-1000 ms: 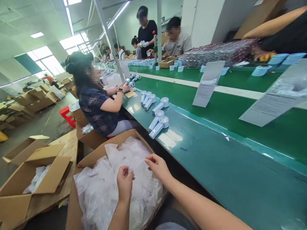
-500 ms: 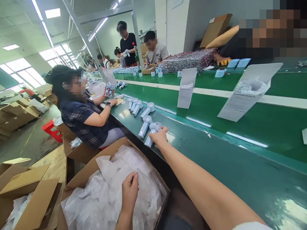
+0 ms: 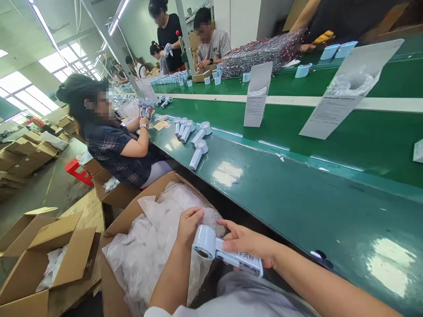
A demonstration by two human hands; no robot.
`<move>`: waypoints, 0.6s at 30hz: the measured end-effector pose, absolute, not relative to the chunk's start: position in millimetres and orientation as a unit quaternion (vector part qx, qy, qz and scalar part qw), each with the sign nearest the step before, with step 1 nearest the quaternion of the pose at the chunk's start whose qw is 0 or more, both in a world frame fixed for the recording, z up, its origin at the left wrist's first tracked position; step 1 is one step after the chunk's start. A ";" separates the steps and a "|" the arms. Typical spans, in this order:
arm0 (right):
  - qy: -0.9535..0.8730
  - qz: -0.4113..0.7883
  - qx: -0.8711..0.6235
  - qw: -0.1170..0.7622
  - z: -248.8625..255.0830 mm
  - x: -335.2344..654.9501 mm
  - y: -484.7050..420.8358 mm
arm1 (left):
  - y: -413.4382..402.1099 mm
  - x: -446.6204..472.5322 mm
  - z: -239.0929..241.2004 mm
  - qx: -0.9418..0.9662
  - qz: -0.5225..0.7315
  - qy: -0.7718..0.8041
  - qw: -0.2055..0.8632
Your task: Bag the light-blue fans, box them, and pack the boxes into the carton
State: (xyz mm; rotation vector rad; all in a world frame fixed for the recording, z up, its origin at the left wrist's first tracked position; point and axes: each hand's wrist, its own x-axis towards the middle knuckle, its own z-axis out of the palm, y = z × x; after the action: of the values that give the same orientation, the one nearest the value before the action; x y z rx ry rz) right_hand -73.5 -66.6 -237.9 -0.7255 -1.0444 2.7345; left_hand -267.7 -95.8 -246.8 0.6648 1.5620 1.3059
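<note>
My right hand (image 3: 246, 244) grips a pale blue hand-held fan (image 3: 221, 253) by its handle, low in the view above my lap. The fan's round head points left, toward my left hand (image 3: 190, 222). That hand is closed on a thin clear plastic bag (image 3: 211, 215), pinched just above the open cardboard box (image 3: 132, 215) full of clear bags. Several more pale blue fans (image 3: 196, 136) lie on the green bench (image 3: 297, 193) further away.
A seated person in a plaid shirt (image 3: 115, 152) works at the bench to my left, holding fans. Open cardboard boxes (image 3: 42, 255) stand on the floor at left. White cards (image 3: 257, 94) stand on the green conveyor. Other people work across the line.
My right hand reached out to the bench, took one fan from the group, and brought it back over my lap. My left hand kept hold of the bag above the box.
</note>
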 end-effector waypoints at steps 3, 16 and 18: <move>-0.353 0.895 -0.266 0.062 -247.0 -73.6 -75.8 | -104.1 -264.7 -247.4 0.281 0.506 0.636 0.510; -0.473 0.787 -0.373 0.134 -235.0 -65.1 -83.5 | -142.9 -257.0 -225.9 0.663 0.413 0.586 0.213; -0.469 0.779 -0.394 0.134 -232.5 -66.9 -87.5 | -143.2 -248.7 -230.6 0.679 0.426 0.575 0.160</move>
State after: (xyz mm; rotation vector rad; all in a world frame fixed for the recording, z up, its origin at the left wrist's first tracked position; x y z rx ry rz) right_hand -66.9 -87.5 -232.5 -1.1419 -1.3599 2.2595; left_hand -248.7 -143.2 -230.6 1.9407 1.6433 1.2180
